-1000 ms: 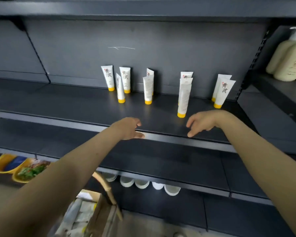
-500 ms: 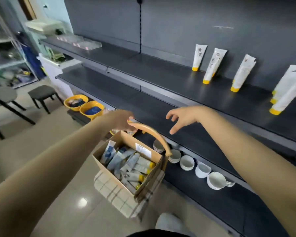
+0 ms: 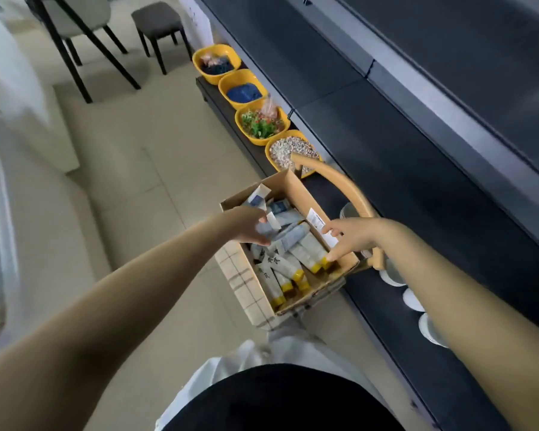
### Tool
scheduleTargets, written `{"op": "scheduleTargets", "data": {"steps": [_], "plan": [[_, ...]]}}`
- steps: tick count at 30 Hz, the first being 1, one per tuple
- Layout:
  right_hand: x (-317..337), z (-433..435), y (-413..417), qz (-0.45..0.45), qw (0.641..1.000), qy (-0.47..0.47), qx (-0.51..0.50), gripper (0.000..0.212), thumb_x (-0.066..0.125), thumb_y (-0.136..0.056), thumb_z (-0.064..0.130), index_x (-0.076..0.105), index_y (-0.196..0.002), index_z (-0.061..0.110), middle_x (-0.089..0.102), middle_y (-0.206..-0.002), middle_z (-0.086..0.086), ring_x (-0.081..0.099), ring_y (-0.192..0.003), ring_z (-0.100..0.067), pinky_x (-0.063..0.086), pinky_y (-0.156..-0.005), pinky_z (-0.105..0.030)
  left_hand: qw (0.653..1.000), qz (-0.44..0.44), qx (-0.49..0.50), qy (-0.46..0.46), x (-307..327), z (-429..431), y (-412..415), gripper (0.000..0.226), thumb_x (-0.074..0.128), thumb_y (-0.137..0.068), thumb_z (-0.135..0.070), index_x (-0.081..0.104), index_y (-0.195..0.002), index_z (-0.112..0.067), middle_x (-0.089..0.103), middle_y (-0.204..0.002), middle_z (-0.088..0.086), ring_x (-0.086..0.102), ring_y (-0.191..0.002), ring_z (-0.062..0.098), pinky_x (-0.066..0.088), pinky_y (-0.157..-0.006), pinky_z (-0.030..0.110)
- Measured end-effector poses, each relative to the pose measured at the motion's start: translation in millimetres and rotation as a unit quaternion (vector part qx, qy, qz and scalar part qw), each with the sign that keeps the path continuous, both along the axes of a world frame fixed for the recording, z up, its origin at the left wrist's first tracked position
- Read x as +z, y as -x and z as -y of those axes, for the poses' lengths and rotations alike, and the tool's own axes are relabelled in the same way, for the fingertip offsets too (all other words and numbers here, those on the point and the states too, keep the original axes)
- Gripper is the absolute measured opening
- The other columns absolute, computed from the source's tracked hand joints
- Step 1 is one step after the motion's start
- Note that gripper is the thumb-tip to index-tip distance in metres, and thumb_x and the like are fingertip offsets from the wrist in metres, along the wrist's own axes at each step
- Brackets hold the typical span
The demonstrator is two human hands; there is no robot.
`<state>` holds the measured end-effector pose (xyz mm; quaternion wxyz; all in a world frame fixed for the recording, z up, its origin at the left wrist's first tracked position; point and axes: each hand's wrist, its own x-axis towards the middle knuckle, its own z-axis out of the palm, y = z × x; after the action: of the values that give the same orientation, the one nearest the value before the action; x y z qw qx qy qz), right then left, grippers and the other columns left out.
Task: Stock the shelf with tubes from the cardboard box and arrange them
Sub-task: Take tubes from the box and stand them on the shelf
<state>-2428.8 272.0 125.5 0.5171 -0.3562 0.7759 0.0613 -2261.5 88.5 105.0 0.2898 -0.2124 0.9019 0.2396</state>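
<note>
Seen from the head camera, the cardboard box sits inside a check-patterned basket with a curved tan handle, just beside the dark shelf. The tubes lie jumbled in the box. They are pale, with a flat crimp at one end and a round yellow cap at the other. The left hand reaches in at the far side with its fingers curled down onto the pile, and blur hides whether they have closed on a tube. The right hand is spread and holds nothing, its forefinger touching a yellow cap by the box wall.

The step looks like picking up tubes for the shelf. The soft plastic tubes probably slide over one another, so it is best to take one from the top of the heap. Grip it across the body near the stiff cap (the crimped end offers little to hold) and lift it straight out, clear of the thin cardboard walls and the handle.
</note>
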Motion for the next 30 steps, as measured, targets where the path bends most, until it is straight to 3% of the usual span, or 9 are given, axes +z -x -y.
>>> {"op": "scheduleTargets", "data": {"steps": [2,5,9,15,18,22,24,26,30], "plan": [[-32.8,5.8,9.0,0.023,1.0,-0.004,-0.014,0.077,0.072,-0.08,0.039,0.031,-0.144,0.026,0.034,-0.149,0.0,0.04,-0.132,-0.021,0.037,-0.1,-0.027,0.999,0.03,0.007,-0.03,-25.5,-3.9,8.7,0.065,0.066,-0.082,-0.048,0.044,-0.135,-0.017,0.056,-0.131,0.005,0.054,-0.116,0.022,0.043,-0.093,0.03],[-81.5,7.7,17.4,0.032,0.999,-0.001,-0.029,0.08,0.074,-0.075,0.042,0.033,-0.142,0.03,0.035,-0.149,-0.001,0.043,-0.128,-0.022,0.04,-0.104,-0.037,0.996,0.058,0.004,-0.07,-66.2,-11.8,20.0,0.062,0.066,-0.084,-0.041,0.043,-0.136,-0.015,0.055,-0.133,0.005,0.052,-0.119,0.022,0.042,-0.097,0.031],[-137.9,8.9,33.2,0.052,0.995,-0.011,-0.082,0.083,0.075,-0.077,0.037,0.031,-0.145,0.026,0.036,-0.149,-0.002,0.041,-0.13,-0.022,0.036,-0.101,-0.03,0.99,0.092,-0.003,-0.108,-123.3,-14.7,32.0,0.073,0.067,-0.084,-0.038,0.032,-0.145,-0.018,0.043,-0.143,0.008,0.044,-0.128,0.026,0.039,-0.105,0.036],[-222.7,7.8,38.7,0.046,0.975,-0.016,-0.218,0.084,0.077,-0.072,0.038,0.035,-0.144,0.025,0.042,-0.145,0.001,0.044,-0.128,-0.022,0.038,-0.106,-0.044,0.981,0.11,-0.033,-0.155,-205.9,-10.2,45.0,0.078,0.065,-0.086,-0.038,0.023,-0.149,-0.019,0.027,-0.155,0.005,0.027,-0.141,0.023,0.024,-0.112,0.032],[-261.4,4.6,33.2,0.037,0.955,0.008,-0.296,0.082,0.078,-0.071,0.038,0.039,-0.141,0.025,0.047,-0.14,0.001,0.047,-0.125,-0.021,0.039,-0.106,-0.045,0.973,0.133,-0.041,-0.182,-247.9,-5.5,49.0,0.08,0.066,-0.086,-0.034,0.02,-0.15,-0.02,0.025,-0.155,0.005,0.029,-0.14,0.026,0.028,-0.112,0.034],[-286.9,6.8,26.1,0.057,0.938,0.014,-0.343,0.075,0.074,-0.077,0.036,0.035,-0.14,0.028,0.051,-0.136,0.005,0.046,-0.125,-0.017,0.035,-0.108,-0.041,0.965,0.138,-0.02,-0.224,-288.2,-2.1,58.8,0.076,0.067,-0.084,-0.024,0.026,-0.148,-0.023,0.038,-0.147,0.007,0.042,-0.13,0.027,0.04,-0.104,0.036],[-295.5,6.0,24.1,0.051,0.937,0.021,-0.344,0.073,0.071,-0.08,0.038,0.034,-0.141,0.025,0.049,-0.133,0.01,0.045,-0.124,-0.014,0.033,-0.107,-0.035,0.966,0.136,-0.052,-0.214,-302.0,-2.1,62.4,0.073,0.064,-0.086,-0.029,0.026,-0.148,-0.028,0.04,-0.146,0.007,0.045,-0.127,0.028,0.042,-0.101,0.037],[-298.1,7.2,22.9,0.022,0.932,0.018,-0.362,0.062,0.065,-0.087,0.034,0.037,-0.14,0.018,0.051,-0.129,0.005,0.048,-0.12,-0.015,0.035,-0.096,-0.028,0.972,0.119,-0.086,-0.181,-310.4,-1.4,65.0,0.059,0.059,-0.089,-0.028,0.035,-0.143,-0.031,0.047,-0.14,0.003,0.05,-0.121,0.027,0.044,-0.093,0.035],[-301.3,8.5,23.1,0.004,0.933,0.011,-0.36,0.057,0.059,-0.091,0.036,0.038,-0.14,0.015,0.051,-0.133,0.0,0.05,-0.12,-0.02,0.038,-0.094,-0.03,0.971,0.14,-0.177,-0.078,-310.0,0.3,69.9,0.043,0.053,-0.092,-0.021,0.048,-0.132,-0.034,0.05,-0.131,-0.001,0.051,-0.12,0.027,0.043,-0.094,0.045]]}}
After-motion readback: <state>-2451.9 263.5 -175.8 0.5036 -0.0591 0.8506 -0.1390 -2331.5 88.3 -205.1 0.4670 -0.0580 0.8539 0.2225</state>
